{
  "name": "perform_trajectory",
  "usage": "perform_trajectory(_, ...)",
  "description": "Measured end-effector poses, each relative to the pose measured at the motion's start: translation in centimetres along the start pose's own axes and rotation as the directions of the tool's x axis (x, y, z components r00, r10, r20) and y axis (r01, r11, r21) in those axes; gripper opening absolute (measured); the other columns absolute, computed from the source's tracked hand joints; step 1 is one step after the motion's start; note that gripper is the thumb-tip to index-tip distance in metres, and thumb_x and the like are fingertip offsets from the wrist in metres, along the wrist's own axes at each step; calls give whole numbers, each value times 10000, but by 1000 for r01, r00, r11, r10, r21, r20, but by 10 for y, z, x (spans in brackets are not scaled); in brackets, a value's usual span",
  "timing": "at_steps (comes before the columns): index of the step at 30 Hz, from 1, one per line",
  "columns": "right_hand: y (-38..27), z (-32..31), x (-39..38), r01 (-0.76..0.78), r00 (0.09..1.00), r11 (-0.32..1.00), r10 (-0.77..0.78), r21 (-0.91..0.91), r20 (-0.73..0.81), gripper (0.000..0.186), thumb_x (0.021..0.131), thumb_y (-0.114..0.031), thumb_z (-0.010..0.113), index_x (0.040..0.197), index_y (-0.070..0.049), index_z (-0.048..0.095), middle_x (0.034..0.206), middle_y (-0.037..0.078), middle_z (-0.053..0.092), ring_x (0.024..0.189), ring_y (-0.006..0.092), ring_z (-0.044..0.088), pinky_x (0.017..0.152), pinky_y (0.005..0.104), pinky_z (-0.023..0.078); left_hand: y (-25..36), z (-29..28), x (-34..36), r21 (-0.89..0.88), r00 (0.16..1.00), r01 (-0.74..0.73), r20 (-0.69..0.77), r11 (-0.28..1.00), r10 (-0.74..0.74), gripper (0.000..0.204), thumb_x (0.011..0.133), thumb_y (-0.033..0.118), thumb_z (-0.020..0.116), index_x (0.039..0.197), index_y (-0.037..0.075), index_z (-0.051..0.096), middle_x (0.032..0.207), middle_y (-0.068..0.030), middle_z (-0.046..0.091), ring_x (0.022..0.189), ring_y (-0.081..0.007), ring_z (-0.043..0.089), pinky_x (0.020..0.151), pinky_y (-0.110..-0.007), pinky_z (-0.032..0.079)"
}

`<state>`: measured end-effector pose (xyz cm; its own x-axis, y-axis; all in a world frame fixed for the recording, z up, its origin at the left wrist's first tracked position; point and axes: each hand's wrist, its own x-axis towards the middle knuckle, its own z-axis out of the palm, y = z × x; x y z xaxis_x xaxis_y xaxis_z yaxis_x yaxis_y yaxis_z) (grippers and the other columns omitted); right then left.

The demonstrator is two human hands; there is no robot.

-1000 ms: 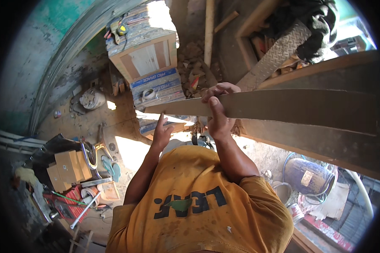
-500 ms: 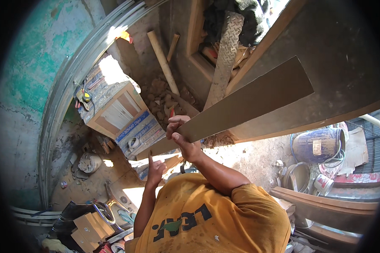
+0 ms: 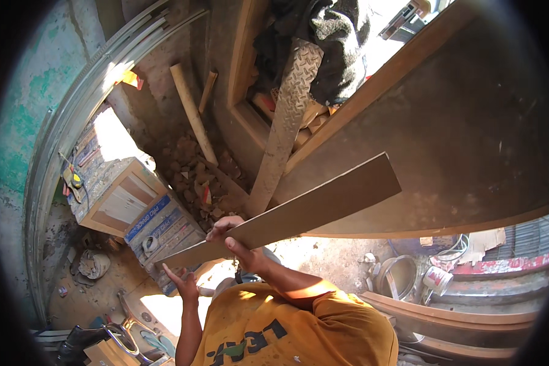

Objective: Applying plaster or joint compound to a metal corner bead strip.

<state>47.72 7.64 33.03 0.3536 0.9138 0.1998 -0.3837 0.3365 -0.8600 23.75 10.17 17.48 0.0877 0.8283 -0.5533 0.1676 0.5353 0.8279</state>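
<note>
A long narrow grey-brown board (image 3: 317, 201) slants up to the right across the middle of the view. My right hand (image 3: 236, 243) grips it left of its middle, thumb on the near face and fingers curled over the far side. Below the board's left end is my left hand (image 3: 183, 282), fingers apart, index finger reaching to the board's tip; whether it touches is hard to tell. Behind that end lies a stack of cartons (image 3: 172, 230) with a white roll (image 3: 150, 244) on it; a yellow tape measure (image 3: 74, 180) lies further back.
A dark panel (image 3: 445, 122) with wooden edging fills the right. A treadplate strip (image 3: 290, 97) leans beside dark cloth (image 3: 341, 49); a wooden pole (image 3: 192, 116) stands over rubble (image 3: 195, 183). Buckets (image 3: 436, 279) lie lower right; long channels (image 3: 55, 152) line the left wall.
Over the last second my view swings, and the board with both hands shifts down and left in it. The board now slants more steeply than at first. My right hand still grips it.
</note>
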Motion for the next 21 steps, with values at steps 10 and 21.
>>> perform_trajectory(10,-9,-121,69,-132,966,973,170,-189,197,313,969,-97,452,1265,-2,420,1162,146,494,1174,244,495,1015,410,386,10,91,22,211,974,224,-85,952,-210,1000,842,-73,547,1539,250,-94,1431,-284,373,1023,-261,572,757,-313,495)
perform_trajectory(21,-23,-127,108,-188,878,977,213,-100,428,302,899,-137,625,1129,-80,438,1154,122,472,1165,256,445,1007,417,367,-42,95,8,251,977,140,-190,958,-93,914,815,-101,529,1548,203,76,1455,-198,346,1238,-347,458,844,-412,497)
